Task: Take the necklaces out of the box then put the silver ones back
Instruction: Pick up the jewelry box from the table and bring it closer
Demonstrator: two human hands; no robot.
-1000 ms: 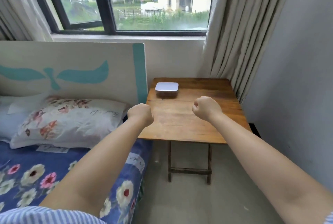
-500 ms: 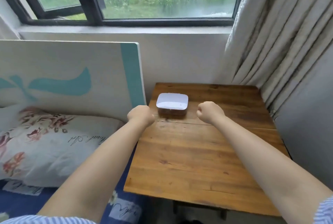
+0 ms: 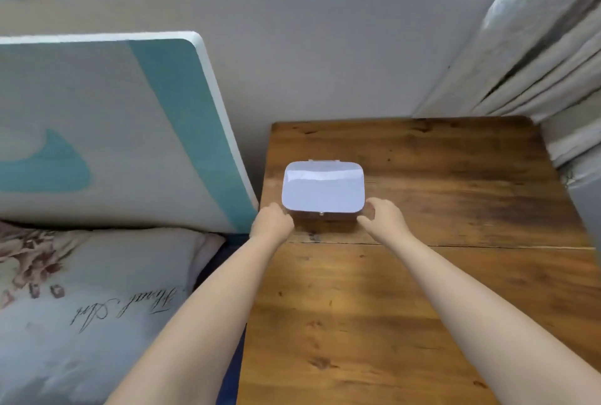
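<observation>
A small box [image 3: 323,188] with a glossy white lid and dark sides stands shut at the back left of the wooden table [image 3: 422,274]. A small clasp shows at the middle of its front. No necklace is visible; the inside is hidden by the lid. My left hand [image 3: 272,221] is at the box's front left corner, fingers curled, knuckles against or very near the side. My right hand [image 3: 383,216] is at the front right corner with its fingers loosely apart, tips at the box's side. Neither hand holds anything.
A white and teal headboard [image 3: 130,131] leans against the wall just left of the table. A flowered pillow [image 3: 81,300] lies on the bed below it. Curtains [image 3: 546,46] hang at the table's back right corner.
The view has come closer and tilted down onto the table. Both hands have moved forward from fists in the air to the box's two front corners; the right hand has loosened.
</observation>
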